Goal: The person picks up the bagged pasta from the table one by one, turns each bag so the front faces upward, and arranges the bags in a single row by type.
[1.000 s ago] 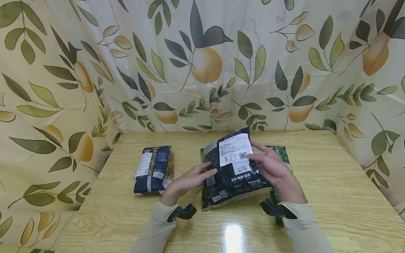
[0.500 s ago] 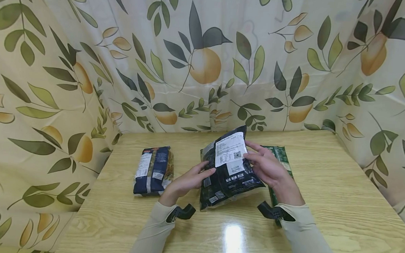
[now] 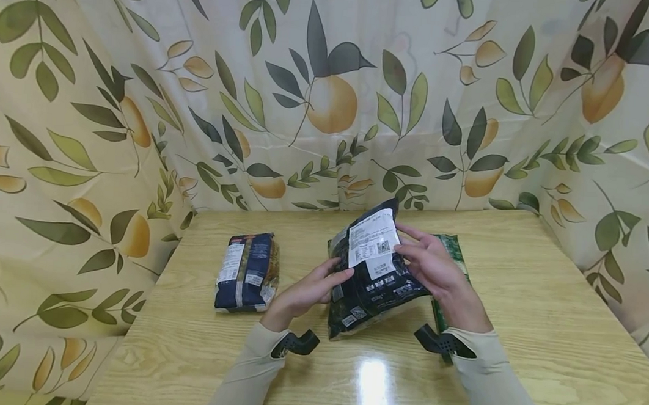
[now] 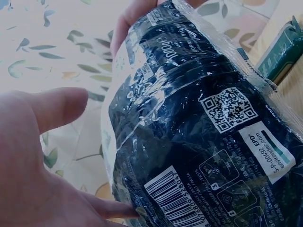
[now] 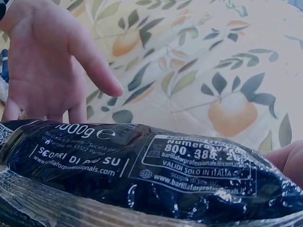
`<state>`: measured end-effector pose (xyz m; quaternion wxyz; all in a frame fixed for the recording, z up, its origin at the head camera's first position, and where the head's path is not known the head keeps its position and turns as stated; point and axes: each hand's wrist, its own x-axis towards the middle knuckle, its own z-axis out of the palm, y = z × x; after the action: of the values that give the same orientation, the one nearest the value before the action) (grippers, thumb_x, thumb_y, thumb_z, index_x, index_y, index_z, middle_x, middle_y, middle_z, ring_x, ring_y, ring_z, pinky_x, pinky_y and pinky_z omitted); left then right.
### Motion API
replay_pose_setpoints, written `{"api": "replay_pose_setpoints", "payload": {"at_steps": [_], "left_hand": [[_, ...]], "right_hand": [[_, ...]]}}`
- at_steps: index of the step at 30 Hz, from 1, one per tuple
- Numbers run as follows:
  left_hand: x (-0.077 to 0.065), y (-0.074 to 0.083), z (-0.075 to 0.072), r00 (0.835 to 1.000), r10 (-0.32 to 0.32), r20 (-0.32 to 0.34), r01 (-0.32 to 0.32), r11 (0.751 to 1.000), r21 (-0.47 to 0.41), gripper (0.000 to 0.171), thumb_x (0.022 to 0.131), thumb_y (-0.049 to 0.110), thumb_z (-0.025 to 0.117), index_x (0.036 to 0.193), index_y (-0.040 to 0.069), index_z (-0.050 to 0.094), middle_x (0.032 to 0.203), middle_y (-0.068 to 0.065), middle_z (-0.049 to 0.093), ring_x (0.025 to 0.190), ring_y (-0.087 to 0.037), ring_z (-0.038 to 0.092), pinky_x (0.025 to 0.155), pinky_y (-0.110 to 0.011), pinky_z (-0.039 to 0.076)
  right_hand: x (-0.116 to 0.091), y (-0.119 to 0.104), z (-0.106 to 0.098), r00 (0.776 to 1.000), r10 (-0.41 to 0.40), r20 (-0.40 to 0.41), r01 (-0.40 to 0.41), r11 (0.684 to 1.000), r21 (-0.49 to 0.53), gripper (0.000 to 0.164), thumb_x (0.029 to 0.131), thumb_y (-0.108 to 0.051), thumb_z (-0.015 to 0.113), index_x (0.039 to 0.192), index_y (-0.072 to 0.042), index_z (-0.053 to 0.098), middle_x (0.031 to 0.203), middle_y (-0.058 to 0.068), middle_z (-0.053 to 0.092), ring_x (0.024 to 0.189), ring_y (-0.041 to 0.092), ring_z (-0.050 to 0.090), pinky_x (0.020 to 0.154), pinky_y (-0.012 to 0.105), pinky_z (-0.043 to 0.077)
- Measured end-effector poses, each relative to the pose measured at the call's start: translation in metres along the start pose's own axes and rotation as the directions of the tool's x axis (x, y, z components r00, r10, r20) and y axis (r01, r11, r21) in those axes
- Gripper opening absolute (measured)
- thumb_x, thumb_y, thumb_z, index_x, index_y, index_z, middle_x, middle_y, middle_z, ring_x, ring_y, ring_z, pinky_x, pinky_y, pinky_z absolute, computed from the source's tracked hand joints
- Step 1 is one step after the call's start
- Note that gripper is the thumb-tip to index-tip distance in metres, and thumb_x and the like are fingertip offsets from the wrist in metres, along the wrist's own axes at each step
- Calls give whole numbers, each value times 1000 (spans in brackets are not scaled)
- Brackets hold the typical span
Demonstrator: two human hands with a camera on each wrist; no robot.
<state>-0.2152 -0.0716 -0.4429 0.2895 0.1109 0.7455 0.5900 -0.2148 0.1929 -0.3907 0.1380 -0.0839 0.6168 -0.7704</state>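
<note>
A dark plastic pasta bag (image 3: 378, 279) with white labels is held tilted between both hands, over the wooden table. My right hand (image 3: 439, 266) grips its right side, thumb on the labelled face. My left hand (image 3: 311, 290) is at the bag's left edge. In the left wrist view, that hand's thumb (image 4: 61, 106) stretches out apart from the bag, while a straight finger (image 4: 111, 208) meets its lower edge. Printed text and a barcode cover the bag (image 4: 189, 109). The right wrist view has the bag (image 5: 142, 175) hiding most of the right hand.
A navy bag with a clear side (image 3: 246, 272) lies on the table (image 3: 174, 341) at left. A green packet (image 3: 455, 253) lies partly hidden behind my right hand. Curtain (image 3: 329, 105) with a fruit-and-leaf pattern surrounds the table's back and sides.
My left hand and the bag's lower left corner have shifted slightly right. The right hand keeps its grip, and the other bags stay where they were.
</note>
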Motion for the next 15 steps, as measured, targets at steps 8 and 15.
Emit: {"api": "replay_pose_setpoints", "payload": {"at_steps": [8, 15], "left_hand": [[2, 0, 5, 1000, 7, -4, -8, 998, -55, 84, 106, 50, 50, 166, 6, 11, 173, -21, 12, 139, -30, 42, 120, -64, 35], [6, 0, 10, 1000, 30, 7, -28, 991, -127, 84, 106, 49, 49, 166, 4, 9, 173, -20, 9, 160, -38, 15, 121, -69, 28]], "right_hand": [[-3, -4, 2, 1000, -2, -13, 2, 1000, -27, 69, 103, 6, 45, 164, 2, 13, 166, 31, 25, 112, 5, 69, 88, 27, 61], [-5, -7, 4, 999, -2, -41, 1, 1000, -31, 69, 102, 6, 47, 164, 1, 17, 165, 31, 26, 109, 4, 70, 88, 27, 61]]}}
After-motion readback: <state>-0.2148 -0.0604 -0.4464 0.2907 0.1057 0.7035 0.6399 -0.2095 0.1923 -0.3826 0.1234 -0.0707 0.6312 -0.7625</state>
